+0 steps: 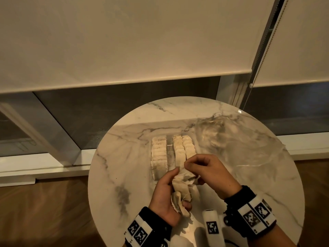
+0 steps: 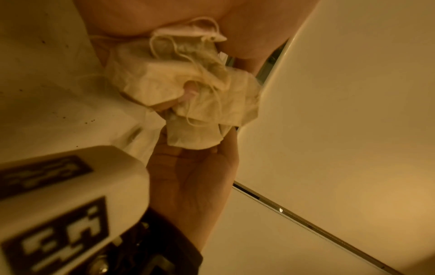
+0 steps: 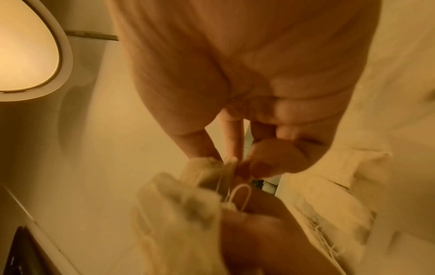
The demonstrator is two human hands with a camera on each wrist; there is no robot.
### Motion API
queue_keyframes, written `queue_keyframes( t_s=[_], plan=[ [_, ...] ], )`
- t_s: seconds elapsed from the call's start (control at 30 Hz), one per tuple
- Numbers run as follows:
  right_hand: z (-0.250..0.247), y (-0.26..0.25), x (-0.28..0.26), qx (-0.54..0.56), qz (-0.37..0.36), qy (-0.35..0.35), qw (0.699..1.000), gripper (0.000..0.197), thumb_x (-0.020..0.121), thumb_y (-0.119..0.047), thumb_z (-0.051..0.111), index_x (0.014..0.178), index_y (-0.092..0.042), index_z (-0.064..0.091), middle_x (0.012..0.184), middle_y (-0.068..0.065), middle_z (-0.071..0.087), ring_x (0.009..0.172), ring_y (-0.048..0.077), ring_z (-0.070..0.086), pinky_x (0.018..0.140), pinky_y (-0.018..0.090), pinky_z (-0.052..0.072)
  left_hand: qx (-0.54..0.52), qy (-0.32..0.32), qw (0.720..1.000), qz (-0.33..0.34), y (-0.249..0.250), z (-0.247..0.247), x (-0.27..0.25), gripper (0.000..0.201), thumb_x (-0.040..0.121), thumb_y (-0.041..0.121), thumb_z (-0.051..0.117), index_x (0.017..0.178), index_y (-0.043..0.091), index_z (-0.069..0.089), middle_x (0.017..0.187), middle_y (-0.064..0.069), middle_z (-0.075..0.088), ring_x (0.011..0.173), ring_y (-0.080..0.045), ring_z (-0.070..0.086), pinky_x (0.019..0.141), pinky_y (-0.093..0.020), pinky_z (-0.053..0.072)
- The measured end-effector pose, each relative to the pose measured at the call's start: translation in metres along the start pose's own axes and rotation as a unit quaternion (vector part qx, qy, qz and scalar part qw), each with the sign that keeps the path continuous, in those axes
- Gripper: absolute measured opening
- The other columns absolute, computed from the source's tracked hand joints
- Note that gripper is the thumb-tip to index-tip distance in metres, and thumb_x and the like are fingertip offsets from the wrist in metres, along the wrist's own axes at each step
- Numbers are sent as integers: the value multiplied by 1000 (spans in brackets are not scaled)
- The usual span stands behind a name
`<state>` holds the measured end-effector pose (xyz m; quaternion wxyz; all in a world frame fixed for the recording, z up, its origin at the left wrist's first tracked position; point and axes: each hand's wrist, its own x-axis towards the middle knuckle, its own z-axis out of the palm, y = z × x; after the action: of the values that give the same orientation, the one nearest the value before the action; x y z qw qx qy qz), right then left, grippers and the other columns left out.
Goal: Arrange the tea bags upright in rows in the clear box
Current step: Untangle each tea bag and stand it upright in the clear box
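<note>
A clear box stands on the round marble table, with three rows of cream tea bags upright in it. My left hand grips a bunch of loose tea bags with tangled strings just in front of the box; the same bunch of tea bags fills the left wrist view. My right hand pinches the top of one tea bag from that bunch, thumb against fingertips. The box's near end is hidden behind my hands.
A crumpled clear plastic bag lies on the table to the right of the box. Roller blinds and a window frame stand beyond the table. Wooden floor shows around it.
</note>
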<state>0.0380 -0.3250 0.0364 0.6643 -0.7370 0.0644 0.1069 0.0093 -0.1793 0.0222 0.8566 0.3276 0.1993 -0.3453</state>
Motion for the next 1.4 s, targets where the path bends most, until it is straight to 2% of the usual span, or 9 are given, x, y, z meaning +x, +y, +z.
queue_keyframes(
  t_s=[0.17, 0.3, 0.53, 0.63, 0.8, 0.93, 1.07, 1.23, 1.4],
  plan=[
    [0, 6, 0, 65, -52, 47, 995, 8, 91, -10, 71, 86, -11, 76, 81, 28, 68, 66, 24, 58, 52, 29, 49, 2, 23, 1000, 7, 1, -4, 4, 31, 83, 33, 68, 94, 5, 73, 71, -10, 61, 42, -15, 50, 34, -18, 32],
    [-1, 8, -1, 78, -80, 45, 993, 6, 92, -12, 71, 89, -14, 76, 84, 28, 70, 66, 26, 61, 54, 31, 52, 20, 48, 998, 32, 4, -4, 5, 25, 84, 28, 67, 83, 4, 74, 61, -9, 60, 35, -13, 46, 32, -17, 30],
    [-5, 6, 0, 101, -90, 46, 990, 8, 91, -7, 69, 98, -5, 72, 83, 24, 72, 69, 24, 64, 58, 32, 56, 9, 57, 996, 62, 8, -17, 9, 47, 80, 25, 72, 123, 10, 60, 72, -10, 59, 40, -15, 46, 33, -17, 33],
    [-9, 6, 1, 132, -83, 63, 986, 13, 91, -2, 68, 104, -3, 69, 85, 28, 68, 67, 25, 65, 61, 31, 58, 4, 60, 996, 63, 13, -19, 7, 36, 80, 25, 71, 111, 10, 58, 67, -9, 55, 37, -14, 44, 33, -17, 31],
    [-15, 7, 2, 164, -82, 68, 981, 30, 89, 9, 66, 111, -11, 72, 89, 16, 63, 73, 26, 69, 69, 32, 60, -20, 62, 995, 78, 27, -27, 3, 25, 79, 24, 70, 97, 10, 60, 66, -8, 52, 35, -14, 44, 32, -17, 31],
    [-16, 6, 5, 212, -82, 69, 971, 37, 89, 16, 61, 111, -10, 75, 90, 9, 57, 78, 24, 67, 74, 30, 60, -50, 48, 992, 106, 42, -38, -2, 28, 79, 25, 67, 102, 10, 61, 70, -7, 57, 41, -13, 51, 34, -17, 30],
    [-13, 0, 8, 372, -45, 53, 926, 22, 82, 13, 61, 99, 1, 69, 88, 11, 65, 86, 27, 68, 72, 29, 60, -71, 28, 992, 104, 51, -46, -6, 35, 76, 27, 68, 103, 6, 62, 71, -8, 59, 44, -13, 53, 32, -19, 33],
    [-4, -7, 8, 488, -12, 41, 872, 19, 79, 4, 65, 81, -13, 57, 95, 14, 71, 83, 20, 72, 65, 25, 60, -95, 23, 989, 109, 53, -48, -9, 26, 86, 29, 59, 95, 5, 64, 67, -7, 59, 39, -12, 47, 32, -18, 32],
    [-4, -9, 8, 456, -4, 14, 890, 40, 76, 8, 63, 108, -16, 61, 97, 14, 74, 80, 19, 74, 61, 28, 59, -118, 15, 985, 125, 58, -55, -12, 27, 89, 34, 56, 83, 9, 63, 65, -3, 55, 38, -12, 41, 34, -18, 32]
  ],
)
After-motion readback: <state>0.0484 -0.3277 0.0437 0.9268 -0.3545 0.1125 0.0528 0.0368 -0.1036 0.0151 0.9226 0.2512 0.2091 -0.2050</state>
